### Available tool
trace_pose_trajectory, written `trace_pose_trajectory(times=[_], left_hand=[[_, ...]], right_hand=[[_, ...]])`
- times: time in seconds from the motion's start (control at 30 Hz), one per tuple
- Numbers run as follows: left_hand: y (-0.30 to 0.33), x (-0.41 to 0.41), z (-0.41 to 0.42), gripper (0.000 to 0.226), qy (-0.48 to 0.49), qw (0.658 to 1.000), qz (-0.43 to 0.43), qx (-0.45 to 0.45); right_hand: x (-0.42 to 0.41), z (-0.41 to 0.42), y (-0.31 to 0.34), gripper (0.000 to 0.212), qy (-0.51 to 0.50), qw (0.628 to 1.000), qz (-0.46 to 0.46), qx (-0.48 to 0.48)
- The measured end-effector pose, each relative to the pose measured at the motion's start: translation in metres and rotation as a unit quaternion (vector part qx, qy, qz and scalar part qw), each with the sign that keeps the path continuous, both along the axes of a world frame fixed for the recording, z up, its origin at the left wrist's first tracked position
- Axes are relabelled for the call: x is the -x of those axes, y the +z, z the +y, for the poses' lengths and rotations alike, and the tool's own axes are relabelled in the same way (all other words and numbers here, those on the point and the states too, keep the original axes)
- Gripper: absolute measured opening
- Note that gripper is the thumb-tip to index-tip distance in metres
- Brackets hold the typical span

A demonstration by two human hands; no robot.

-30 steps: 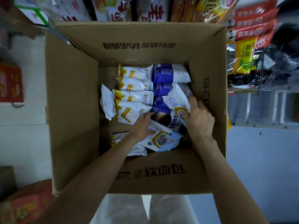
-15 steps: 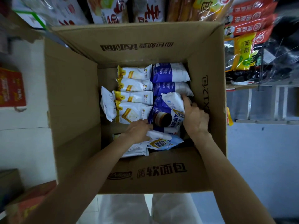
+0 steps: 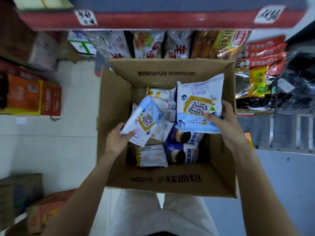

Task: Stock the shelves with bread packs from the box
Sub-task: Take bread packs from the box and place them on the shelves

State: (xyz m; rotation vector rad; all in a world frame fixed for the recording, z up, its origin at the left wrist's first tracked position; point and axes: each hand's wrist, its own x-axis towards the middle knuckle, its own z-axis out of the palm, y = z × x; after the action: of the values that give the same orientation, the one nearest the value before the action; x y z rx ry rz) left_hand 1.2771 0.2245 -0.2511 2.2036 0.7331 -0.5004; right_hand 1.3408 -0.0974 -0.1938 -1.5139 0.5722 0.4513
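An open cardboard box (image 3: 115, 103) stands on the floor in front of me, with several bread packs inside. My left hand (image 3: 117, 140) grips a light-blue and white bread pack (image 3: 144, 120), tilted, above the box's left side. My right hand (image 3: 226, 123) holds a second, larger-looking light-blue pack (image 3: 199, 103) flat above the box's right side, thumb on its front. Dark-blue packs (image 3: 182, 154) and white-and-yellow packs (image 3: 160, 92) lie in the box below. A shelf (image 3: 162, 21) with a red edge runs across the top, with bagged bread (image 3: 146, 45) under it.
Red and yellow snack packets (image 3: 262, 55) hang at the right. Orange and red cartons (image 3: 30, 96) sit on the pale floor at the left, more cartons (image 3: 20, 195) at the lower left. A grey metal rack (image 3: 286, 132) stands at the right. My white trousers (image 3: 162, 217) show below the box.
Both hands were down among the packs in the box. Now each has lifted a light-blue pack up above the box, and my view has tilted up, showing the shelf.
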Motion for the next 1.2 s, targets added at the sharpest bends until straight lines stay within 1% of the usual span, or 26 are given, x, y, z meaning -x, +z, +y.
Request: trace_pose_trajectory(times=[0.07, 0.13, 0.23, 0.33, 0.47, 0.6, 0.77, 0.83, 0.93, 1.03, 1.1, 1.17, 1.2], left_hand=[[0.014, -0.005, -0.002, 0.034, 0.075, 0.995, -0.023, 0.069], [0.029, -0.011, -0.006, 0.030, 0.142, 0.979, -0.056, 0.132], [0.052, -0.015, -0.010, 0.027, 0.205, 0.952, -0.105, 0.201], [0.072, -0.021, -0.005, 0.031, 0.224, 0.938, -0.136, 0.227], [0.096, -0.036, 0.016, 0.031, 0.217, 0.932, -0.181, 0.226], [0.122, -0.060, 0.036, 0.029, 0.205, 0.922, -0.230, 0.234], [0.147, -0.089, 0.049, 0.024, 0.211, 0.900, -0.289, 0.248], [0.153, -0.099, 0.055, 0.025, 0.218, 0.892, -0.303, 0.256], [0.157, -0.110, 0.065, 0.027, 0.227, 0.883, -0.315, 0.265], [0.156, -0.117, 0.076, 0.025, 0.231, 0.882, -0.322, 0.254], [0.156, -0.121, 0.082, 0.024, 0.234, 0.881, -0.327, 0.250], [0.156, -0.124, 0.088, 0.024, 0.235, 0.881, -0.326, 0.250], [0.155, -0.126, 0.090, 0.023, 0.235, 0.881, -0.325, 0.249]], right_hand=[[0.001, 0.003, 0.008, 0.053, 0.012, 1.000, -0.009, -0.016], [0.002, 0.006, 0.018, 0.052, 0.022, 0.999, -0.021, -0.010], [0.002, 0.006, 0.038, 0.051, 0.076, 0.994, -0.053, 0.064], [-0.010, 0.002, 0.068, 0.043, 0.146, 0.971, -0.116, 0.148], [-0.052, 0.013, 0.125, 0.042, 0.202, 0.934, -0.218, 0.199], [-0.109, 0.042, 0.170, 0.043, 0.222, 0.867, -0.336, 0.292], [-0.179, 0.087, 0.212, 0.041, 0.267, 0.773, -0.453, 0.355], [-0.208, 0.104, 0.221, 0.041, 0.294, 0.751, -0.461, 0.369], [-0.252, 0.129, 0.227, 0.041, 0.344, 0.708, -0.452, 0.420], [-0.284, 0.154, 0.223, 0.040, 0.355, 0.679, -0.444, 0.464], [-0.296, 0.174, 0.220, 0.040, 0.356, 0.653, -0.459, 0.486], [-0.303, 0.193, 0.217, 0.039, 0.370, 0.612, -0.484, 0.504], [-0.305, 0.202, 0.214, 0.038, 0.379, 0.583, -0.494, 0.522]])
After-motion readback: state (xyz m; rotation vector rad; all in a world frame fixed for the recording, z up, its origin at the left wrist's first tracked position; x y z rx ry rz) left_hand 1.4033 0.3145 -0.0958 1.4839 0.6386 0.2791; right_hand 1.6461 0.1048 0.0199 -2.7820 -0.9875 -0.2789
